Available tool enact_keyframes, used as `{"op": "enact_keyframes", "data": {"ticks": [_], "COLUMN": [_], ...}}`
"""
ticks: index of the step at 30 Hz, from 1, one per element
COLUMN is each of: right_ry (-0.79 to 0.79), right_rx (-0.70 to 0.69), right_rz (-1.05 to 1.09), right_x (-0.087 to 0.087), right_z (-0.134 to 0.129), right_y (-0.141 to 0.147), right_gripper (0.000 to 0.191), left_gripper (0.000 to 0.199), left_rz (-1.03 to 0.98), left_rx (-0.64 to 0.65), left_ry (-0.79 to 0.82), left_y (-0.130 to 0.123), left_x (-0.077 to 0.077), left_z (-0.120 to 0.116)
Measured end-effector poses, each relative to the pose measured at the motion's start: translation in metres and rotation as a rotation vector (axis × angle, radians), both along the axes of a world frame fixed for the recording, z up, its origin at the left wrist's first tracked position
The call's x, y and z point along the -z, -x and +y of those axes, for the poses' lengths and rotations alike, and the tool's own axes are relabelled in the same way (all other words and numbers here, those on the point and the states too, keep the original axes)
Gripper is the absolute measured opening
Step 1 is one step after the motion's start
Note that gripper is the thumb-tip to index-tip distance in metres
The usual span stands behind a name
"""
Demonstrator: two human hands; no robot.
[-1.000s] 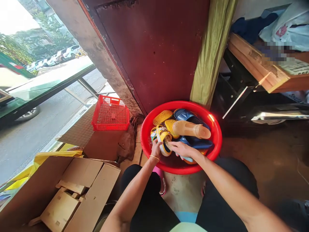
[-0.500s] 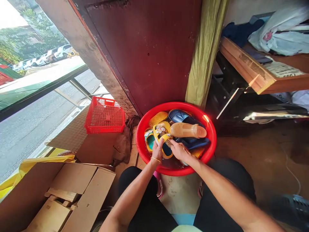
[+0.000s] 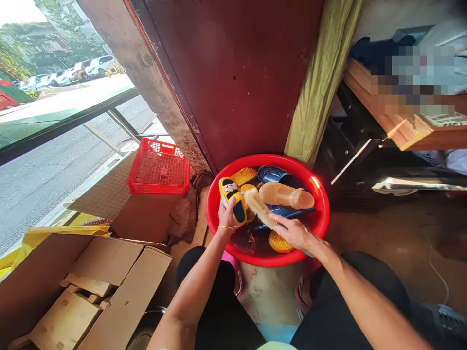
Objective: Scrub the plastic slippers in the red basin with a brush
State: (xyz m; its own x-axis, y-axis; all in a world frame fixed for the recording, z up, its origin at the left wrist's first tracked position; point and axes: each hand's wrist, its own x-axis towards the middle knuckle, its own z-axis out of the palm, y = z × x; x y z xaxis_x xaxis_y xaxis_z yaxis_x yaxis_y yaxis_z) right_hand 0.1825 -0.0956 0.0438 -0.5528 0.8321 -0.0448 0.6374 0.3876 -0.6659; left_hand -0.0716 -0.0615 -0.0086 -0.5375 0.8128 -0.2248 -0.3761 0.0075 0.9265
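Note:
A round red basin (image 3: pixel 321 214) holds dark water with yellow and blue footwear and a tan bottle-like object (image 3: pixel 280 194) lying on top. My left hand (image 3: pixel 226 214) is closed on a yellow sandal (image 3: pixel 239 214) with a dark insole and a cartoon figure on its strap, tilted over the basin's left side. In my right hand (image 3: pixel 294 231) is a pale bristled brush (image 3: pixel 259 204), its tip beside the sandal. Below the brush a yellow sole (image 3: pixel 280 241) shows, and a blue slipper (image 3: pixel 270 173) lies at the back.
Left of the basin are a red plastic crate (image 3: pixel 160 187), a brown cloth (image 3: pixel 186 218) and an open cardboard box (image 3: pixel 142 291). A dark red door (image 3: pixel 233 97) stands behind, with a wooden table (image 3: pixel 408 131) at the right.
The sandal in my left hand has moved left and tilted. My right hand has moved right and down, and the brush now shows. The view has shifted slightly.

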Motion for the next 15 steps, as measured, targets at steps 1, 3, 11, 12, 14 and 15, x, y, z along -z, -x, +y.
{"op": "enact_keyframes", "data": {"ticks": [1, 3, 11, 12, 14, 15], "right_ry": [-0.075, -0.199, -0.249, -0.227, -0.216, -0.232], "right_rx": [0.044, 0.077, 0.131, 0.15, 0.16, 0.149], "right_rz": [0.026, -0.009, -0.318, -0.328, -0.322, -0.303], "right_x": [-0.001, -0.002, 0.008, 0.011, 0.016, 0.019], "right_z": [0.002, 0.004, 0.022, 0.023, 0.021, 0.017], "right_y": [0.002, 0.013, 0.025, 0.022, 0.018, 0.019], "right_gripper": [0.051, 0.052, 0.054, 0.053, 0.053, 0.053], "left_gripper": [0.047, 0.047, 0.055, 0.056, 0.059, 0.061], "left_rz": [0.026, 0.103, 0.061, -0.019, -0.169, -0.22], "left_rx": [0.033, 0.124, 0.235, 0.225, 0.208, 0.21], "left_ry": [-0.02, -0.076, -0.124, -0.121, -0.12, -0.118], "left_y": [-0.006, -0.018, -0.01, -0.004, 0.006, 0.008], "left_x": [-0.001, -0.004, -0.021, -0.024, -0.028, -0.028], "left_z": [-0.003, -0.01, -0.023, -0.02, -0.012, -0.009]}}
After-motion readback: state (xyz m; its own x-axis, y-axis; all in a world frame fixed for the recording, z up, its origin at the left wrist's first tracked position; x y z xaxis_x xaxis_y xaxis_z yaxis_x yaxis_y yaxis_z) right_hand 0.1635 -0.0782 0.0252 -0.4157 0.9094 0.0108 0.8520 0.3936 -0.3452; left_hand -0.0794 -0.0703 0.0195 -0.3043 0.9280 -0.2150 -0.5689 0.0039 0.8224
